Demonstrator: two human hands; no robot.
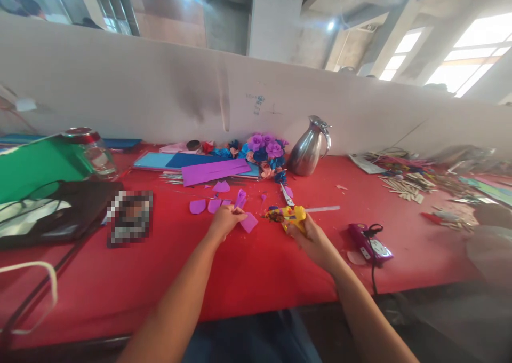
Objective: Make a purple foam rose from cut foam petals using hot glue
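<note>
My left hand (223, 222) pinches a rolled piece of purple paper (240, 198) and a flat purple paper petal (249, 222); its fingers partly hide where the two meet. In my right hand (316, 240) is a yellow hot glue gun (295, 215), its dark, crusted nozzle turned toward the petal and a little apart from it. A clear glue stick (326, 208) lies just behind the gun. Loose purple petals (197, 206) rest left of my left hand. Scissors (286, 194) lie beyond the glue gun.
Paper flowers (266, 149) are heaped at the back beside a metal jug (307, 148). Purple paper (216, 172) tops blue sheets. A glass jar (94, 155) and dark bag (60, 213) stand left. Right are a corded magenta power strip (371, 243) and wooden sticks (406, 186).
</note>
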